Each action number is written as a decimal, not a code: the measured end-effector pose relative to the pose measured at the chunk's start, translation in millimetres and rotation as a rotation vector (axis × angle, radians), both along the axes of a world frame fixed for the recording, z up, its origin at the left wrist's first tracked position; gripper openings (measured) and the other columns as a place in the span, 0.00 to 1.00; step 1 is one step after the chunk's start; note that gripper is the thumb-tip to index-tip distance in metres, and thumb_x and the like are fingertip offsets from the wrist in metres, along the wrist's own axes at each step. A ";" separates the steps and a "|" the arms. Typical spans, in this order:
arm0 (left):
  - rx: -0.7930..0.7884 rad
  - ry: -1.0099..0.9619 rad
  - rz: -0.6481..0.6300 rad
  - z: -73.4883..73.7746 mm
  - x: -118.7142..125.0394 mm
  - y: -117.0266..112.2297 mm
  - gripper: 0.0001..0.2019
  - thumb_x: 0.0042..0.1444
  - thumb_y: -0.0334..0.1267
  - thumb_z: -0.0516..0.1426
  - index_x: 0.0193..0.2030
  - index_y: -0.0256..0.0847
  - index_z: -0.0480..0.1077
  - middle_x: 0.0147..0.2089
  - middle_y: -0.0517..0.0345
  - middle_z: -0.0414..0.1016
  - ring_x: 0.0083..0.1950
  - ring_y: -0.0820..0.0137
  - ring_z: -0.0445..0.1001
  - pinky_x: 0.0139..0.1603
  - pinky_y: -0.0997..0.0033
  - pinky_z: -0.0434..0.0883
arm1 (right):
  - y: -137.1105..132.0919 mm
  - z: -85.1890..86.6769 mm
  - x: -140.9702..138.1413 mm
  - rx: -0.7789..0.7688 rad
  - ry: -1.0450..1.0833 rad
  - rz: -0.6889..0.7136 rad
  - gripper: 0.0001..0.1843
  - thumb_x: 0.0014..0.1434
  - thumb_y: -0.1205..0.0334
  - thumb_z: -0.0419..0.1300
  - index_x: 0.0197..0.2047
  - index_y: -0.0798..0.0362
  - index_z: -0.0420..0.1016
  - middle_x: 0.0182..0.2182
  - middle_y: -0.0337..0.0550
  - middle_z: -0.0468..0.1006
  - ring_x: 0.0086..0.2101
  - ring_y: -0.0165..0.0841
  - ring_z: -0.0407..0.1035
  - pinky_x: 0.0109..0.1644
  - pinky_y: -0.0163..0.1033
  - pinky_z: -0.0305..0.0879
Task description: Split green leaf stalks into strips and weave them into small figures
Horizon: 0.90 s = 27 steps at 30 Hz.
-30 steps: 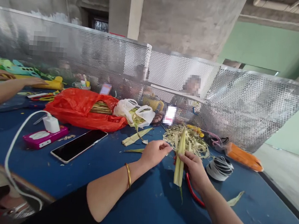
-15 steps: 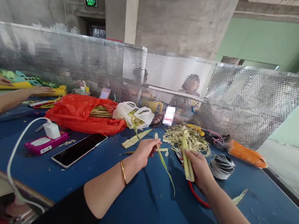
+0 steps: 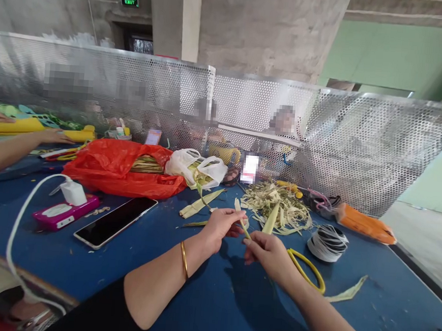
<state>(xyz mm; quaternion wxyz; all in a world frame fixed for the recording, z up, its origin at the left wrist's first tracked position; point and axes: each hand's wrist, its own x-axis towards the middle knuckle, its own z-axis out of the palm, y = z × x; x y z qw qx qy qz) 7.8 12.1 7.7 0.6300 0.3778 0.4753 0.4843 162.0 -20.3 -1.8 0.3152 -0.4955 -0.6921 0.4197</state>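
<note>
Near the middle of the table, my left hand (image 3: 221, 229) is closed, pinching a narrow strip of pale green husk (image 3: 247, 232) between thumb and fingers. My right hand (image 3: 265, 253) grips the lower end of that same strip, close to my left fingertips. A broader husk piece (image 3: 271, 219) rises behind my right hand; whether its fingers hold it is hidden. A yellow looped handle (image 3: 317, 276) lies beside my right wrist, partly covered by it. Beyond my hands sits a heap of shredded husk (image 3: 279, 203).
A white spool of cord (image 3: 327, 244), an orange packet (image 3: 365, 223) and a loose husk (image 3: 349, 292) lie right. Left are a black phone (image 3: 115, 223), a purple power strip (image 3: 66, 212), a red bag (image 3: 117, 170) and a co-worker's arm (image 3: 11, 151). A perforated metal screen (image 3: 256, 102) stands behind.
My right hand has moved left to the strip; before, it held broad husks upright. A red curved handle showed under it then; now a yellow loop shows by the wrist.
</note>
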 end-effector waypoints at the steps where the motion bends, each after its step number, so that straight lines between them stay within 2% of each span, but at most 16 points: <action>1: 0.002 0.002 -0.002 -0.1 0.6 -0.3 0.09 0.50 0.40 0.63 0.29 0.34 0.76 0.24 0.57 0.73 0.22 0.76 0.70 0.23 0.76 0.65 | -0.1 -1.9 -1.6 -0.025 0.022 -0.013 0.17 0.54 0.47 0.58 0.23 0.51 0.65 0.19 0.37 0.75 0.21 0.31 0.70 0.27 0.35 0.64; 5: 0.017 0.025 0.029 -0.6 0.7 0.0 0.10 0.48 0.41 0.64 0.28 0.35 0.76 0.23 0.58 0.72 0.22 0.76 0.69 0.23 0.77 0.63 | 5.8 0.0 4.9 -0.116 0.084 -0.079 0.17 0.50 0.46 0.59 0.25 0.53 0.70 0.14 0.32 0.70 0.13 0.25 0.62 0.19 0.31 0.56; 11: 0.067 0.066 0.091 -3.3 -0.9 2.9 0.13 0.48 0.44 0.63 0.27 0.34 0.76 0.24 0.58 0.73 0.23 0.77 0.67 0.22 0.78 0.60 | 7.1 9.3 10.2 -0.236 0.160 -0.021 0.18 0.47 0.47 0.61 0.25 0.55 0.73 0.14 0.34 0.71 0.12 0.23 0.58 0.18 0.30 0.53; 13: 0.073 0.109 0.118 -4.4 -3.1 6.4 0.15 0.52 0.47 0.59 0.31 0.34 0.76 0.28 0.55 0.75 0.24 0.77 0.69 0.23 0.78 0.62 | 5.5 11.5 10.3 -0.258 0.220 -0.028 0.18 0.47 0.47 0.61 0.25 0.56 0.74 0.14 0.35 0.71 0.12 0.23 0.58 0.18 0.31 0.52; 15: 0.134 0.279 0.147 -5.0 -7.4 11.7 0.19 0.60 0.48 0.51 0.37 0.34 0.75 0.34 0.52 0.78 0.26 0.74 0.72 0.25 0.77 0.65 | 6.1 14.2 13.8 -0.225 0.295 -0.077 0.18 0.48 0.48 0.61 0.27 0.57 0.75 0.15 0.36 0.70 0.14 0.23 0.59 0.19 0.31 0.52; 17: 0.257 0.565 0.148 -5.3 -13.4 17.6 0.21 0.64 0.45 0.44 0.43 0.36 0.74 0.39 0.50 0.79 0.31 0.72 0.75 0.29 0.74 0.67 | 10.0 17.3 21.5 -0.137 0.352 -0.195 0.17 0.50 0.49 0.61 0.30 0.57 0.77 0.19 0.39 0.72 0.16 0.24 0.60 0.21 0.32 0.54; 19: 0.327 0.719 0.140 -5.7 -19.8 22.0 0.13 0.60 0.40 0.51 0.40 0.39 0.75 0.39 0.52 0.79 0.36 0.68 0.76 0.35 0.71 0.69 | 16.3 19.9 31.8 -0.015 0.334 -0.370 0.19 0.52 0.49 0.58 0.35 0.57 0.77 0.26 0.44 0.76 0.21 0.28 0.65 0.25 0.34 0.59; 21: 0.376 0.850 0.133 -7.0 -25.2 23.7 0.06 0.52 0.34 0.58 0.37 0.42 0.76 0.40 0.53 0.79 0.44 0.63 0.75 0.43 0.68 0.67 | 22.4 21.2 41.7 0.165 0.154 -0.565 0.21 0.53 0.48 0.56 0.42 0.56 0.75 0.37 0.51 0.78 0.32 0.37 0.71 0.34 0.40 0.66; 23: 0.404 0.957 0.121 -9.6 -29.0 23.5 0.06 0.45 0.30 0.62 0.32 0.43 0.76 0.39 0.53 0.78 0.49 0.60 0.72 0.48 0.67 0.65 | 25.7 21.5 48.4 0.394 -0.155 -0.714 0.26 0.53 0.49 0.56 0.50 0.56 0.72 0.49 0.56 0.74 0.45 0.46 0.70 0.46 0.48 0.66; 25: 0.404 1.010 0.096 -12.7 -31.6 23.0 0.05 0.41 0.28 0.64 0.24 0.42 0.74 0.35 0.53 0.77 0.48 0.59 0.72 0.47 0.67 0.65 | 25.2 21.1 50.1 0.567 -0.409 -0.747 0.29 0.55 0.50 0.55 0.56 0.57 0.68 0.55 0.59 0.68 0.53 0.51 0.64 0.53 0.52 0.61; 27: 0.398 1.019 0.066 -14.5 -33.1 23.4 0.08 0.40 0.29 0.64 0.19 0.42 0.70 0.29 0.54 0.75 0.43 0.60 0.72 0.43 0.69 0.64 | 21.7 20.4 46.7 0.618 -0.502 -0.666 0.27 0.57 0.52 0.53 0.57 0.57 0.67 0.55 0.59 0.68 0.54 0.51 0.64 0.54 0.52 0.61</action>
